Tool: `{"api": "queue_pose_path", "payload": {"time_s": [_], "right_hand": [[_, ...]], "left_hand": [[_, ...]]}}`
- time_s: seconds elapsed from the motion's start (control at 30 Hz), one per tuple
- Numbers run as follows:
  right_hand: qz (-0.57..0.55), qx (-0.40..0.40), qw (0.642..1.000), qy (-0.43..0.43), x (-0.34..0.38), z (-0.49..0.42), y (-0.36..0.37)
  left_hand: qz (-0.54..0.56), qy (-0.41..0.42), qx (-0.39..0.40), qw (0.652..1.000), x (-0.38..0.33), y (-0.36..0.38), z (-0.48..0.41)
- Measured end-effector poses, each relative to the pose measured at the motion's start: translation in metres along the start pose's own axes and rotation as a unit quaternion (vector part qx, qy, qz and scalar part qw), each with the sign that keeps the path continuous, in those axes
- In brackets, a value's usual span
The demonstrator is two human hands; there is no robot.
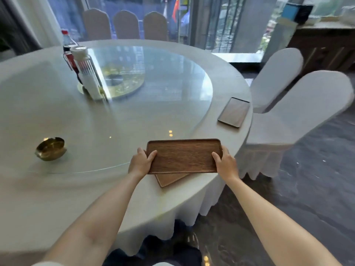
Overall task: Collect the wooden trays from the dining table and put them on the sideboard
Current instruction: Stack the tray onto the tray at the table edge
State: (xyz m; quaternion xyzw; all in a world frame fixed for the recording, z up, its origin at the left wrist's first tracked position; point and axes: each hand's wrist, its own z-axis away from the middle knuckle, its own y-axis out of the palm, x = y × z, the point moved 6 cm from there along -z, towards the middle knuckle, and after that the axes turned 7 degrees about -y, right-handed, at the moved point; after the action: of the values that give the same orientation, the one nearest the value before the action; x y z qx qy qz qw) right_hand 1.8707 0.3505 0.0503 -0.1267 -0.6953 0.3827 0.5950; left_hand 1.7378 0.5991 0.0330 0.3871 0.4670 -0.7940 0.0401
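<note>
A dark wooden tray [183,156] is held level over the near right edge of the round dining table [134,192]. My left hand [141,162] grips its left end and my right hand [225,163] grips its right end, thumbs on top. Under it a lighter wooden tray [170,179] lies skewed on the tablecloth, mostly hidden. A third wooden tray [234,115] lies flat at the table's right edge. The dark wooden sideboard [326,48] stands at the far right by the window.
A glass turntable [134,116] covers the table's middle, with a cola bottle [68,48], a clear white-lidded jar [86,72] and a brass bowl [51,148] on it. Two covered chairs [292,112] stand right of the table. Several chairs stand behind it by the window.
</note>
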Motion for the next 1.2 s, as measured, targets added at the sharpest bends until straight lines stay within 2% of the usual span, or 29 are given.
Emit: {"api": "queue_pose_path", "payload": {"time_s": [0.27,0.57,0.87,1.2], "right_hand": [[0.041,0.096,0.994,-0.017,-0.015,-0.097,0.032],[0.085,0.186,0.978,-0.039,-0.031,-0.134,0.073],[0.134,0.193,0.970,-0.070,-0.060,-0.137,0.079],[0.223,0.226,0.937,-0.146,-0.067,-0.144,0.082]], "left_hand": [[0.008,-0.089,-0.017,0.996,0.010,0.041,-0.051],[0.017,-0.197,-0.025,0.980,0.041,0.063,-0.036],[-0.024,-0.216,-0.003,0.976,0.045,0.083,-0.020],[-0.085,-0.218,-0.034,0.972,0.045,0.095,-0.014]]}}
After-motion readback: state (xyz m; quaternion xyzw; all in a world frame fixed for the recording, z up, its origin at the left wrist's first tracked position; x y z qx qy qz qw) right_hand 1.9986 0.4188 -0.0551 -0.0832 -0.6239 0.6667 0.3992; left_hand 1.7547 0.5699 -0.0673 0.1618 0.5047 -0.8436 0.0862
